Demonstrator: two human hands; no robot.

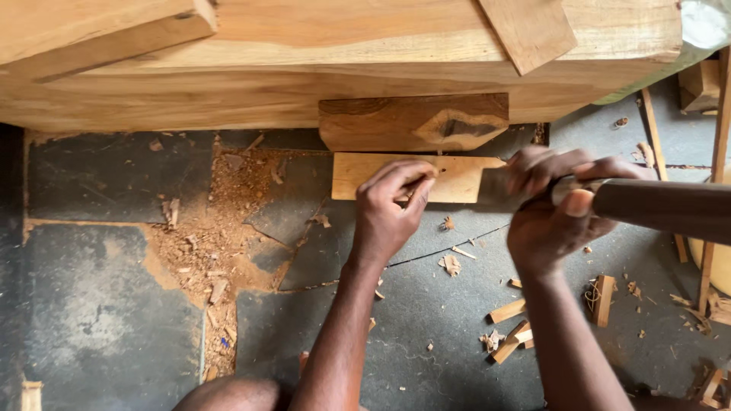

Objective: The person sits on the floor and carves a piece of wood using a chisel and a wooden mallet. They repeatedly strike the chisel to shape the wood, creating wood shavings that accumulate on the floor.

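Two bare forearms, no sleeves, watch or rings seen; left hand (388, 209), right hand (552, 217); bare knee at bottom edge

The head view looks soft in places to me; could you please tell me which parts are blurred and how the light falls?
In the head view, the right hand and the dark handle it grips are smeared by motion; the left hand, pinching something small against the light wooden board, is sharper; the light is even and soft, with no glare, and only a pale blown-out patch at the top right corner.
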